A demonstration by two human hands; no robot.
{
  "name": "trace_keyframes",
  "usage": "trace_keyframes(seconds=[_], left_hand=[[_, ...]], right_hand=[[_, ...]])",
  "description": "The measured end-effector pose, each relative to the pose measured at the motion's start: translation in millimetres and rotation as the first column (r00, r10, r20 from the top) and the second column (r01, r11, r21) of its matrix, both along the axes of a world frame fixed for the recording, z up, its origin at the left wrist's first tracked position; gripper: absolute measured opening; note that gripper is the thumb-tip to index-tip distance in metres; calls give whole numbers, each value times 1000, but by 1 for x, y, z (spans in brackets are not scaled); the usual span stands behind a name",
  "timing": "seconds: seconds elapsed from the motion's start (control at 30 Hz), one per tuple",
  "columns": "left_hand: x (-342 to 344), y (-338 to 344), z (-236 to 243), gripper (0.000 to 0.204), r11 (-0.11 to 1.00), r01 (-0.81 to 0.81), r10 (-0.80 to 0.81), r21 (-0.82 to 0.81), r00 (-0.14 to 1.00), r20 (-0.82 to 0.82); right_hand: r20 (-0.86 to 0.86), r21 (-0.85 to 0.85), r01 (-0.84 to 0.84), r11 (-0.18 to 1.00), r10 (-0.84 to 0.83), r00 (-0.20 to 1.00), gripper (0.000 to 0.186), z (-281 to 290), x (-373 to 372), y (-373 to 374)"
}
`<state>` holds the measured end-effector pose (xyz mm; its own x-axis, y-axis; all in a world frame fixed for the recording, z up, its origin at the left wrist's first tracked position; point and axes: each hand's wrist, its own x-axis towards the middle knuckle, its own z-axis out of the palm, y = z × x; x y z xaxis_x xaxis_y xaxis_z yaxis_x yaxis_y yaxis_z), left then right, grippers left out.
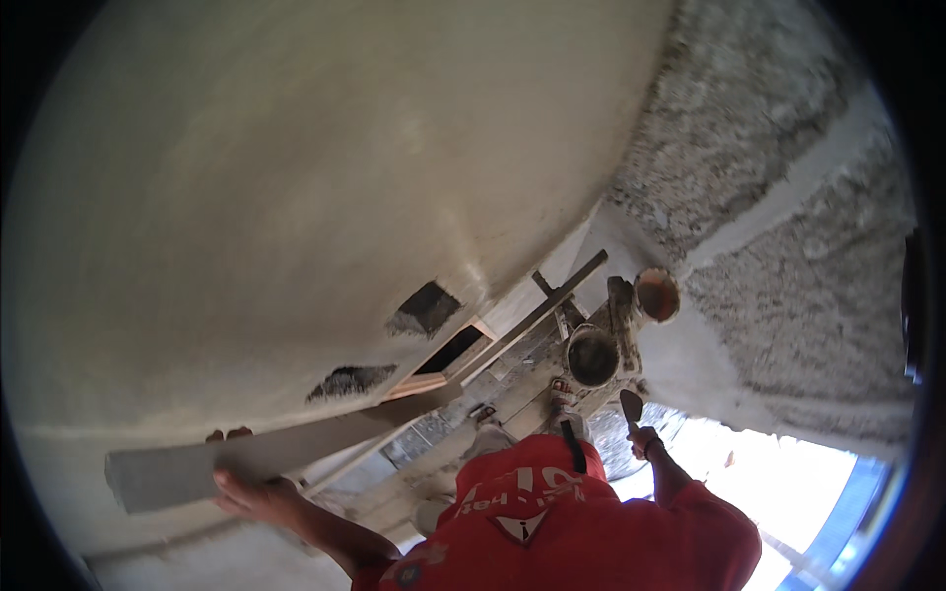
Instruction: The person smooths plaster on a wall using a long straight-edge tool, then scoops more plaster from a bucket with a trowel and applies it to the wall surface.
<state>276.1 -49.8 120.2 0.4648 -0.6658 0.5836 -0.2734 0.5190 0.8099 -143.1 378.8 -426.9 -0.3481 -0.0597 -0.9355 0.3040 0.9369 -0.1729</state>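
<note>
My left hand (251, 492) grips a long, flat grey straightedge (315, 441), which runs from the lower left along the plastered wall (246, 197) toward a wood-framed opening (448, 355). Fingertips show over its upper edge. My right hand (645, 440) holds a trowel (631, 407) by its handle, blade pointing up, out to the right of my red shirt. Two rough dark cutouts (424, 310) sit in the smooth wall beside the framed opening.
Below me are worn planks (527, 404) where my feet stand. Two round buckets (593, 356) and a long batten (562, 294) lie ahead. Rough mortar surfaces (788, 325) border the right; bright daylight shows at the lower right.
</note>
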Motion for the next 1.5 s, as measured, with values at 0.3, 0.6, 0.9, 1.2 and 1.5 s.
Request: trace_keyframes(seconds=[0.3,0.6,0.9,1.2,1.5], left_hand=[[180,0,-57,54,767,-629,569,128,758,319],[323,49,-108,53,728,-675,611,120,718,333],[406,62,-156,57,755,-620,536,212,771,345],[476,60,-191,56,726,-623,531,292,777,337],[532,30,-248,48,781,-520,432,347,850,303]], right_hand=[[-47,-175,-119,977,112,993,18,106,-30,-127],[-8,-137,-417,898,420,907,21,141,-19,-205],[-58,-133,-575,808,573,818,21,138,15,-248],[-15,-127,-538,834,540,841,19,129,24,-248],[-42,-152,-582,798,584,811,18,134,50,-256]])
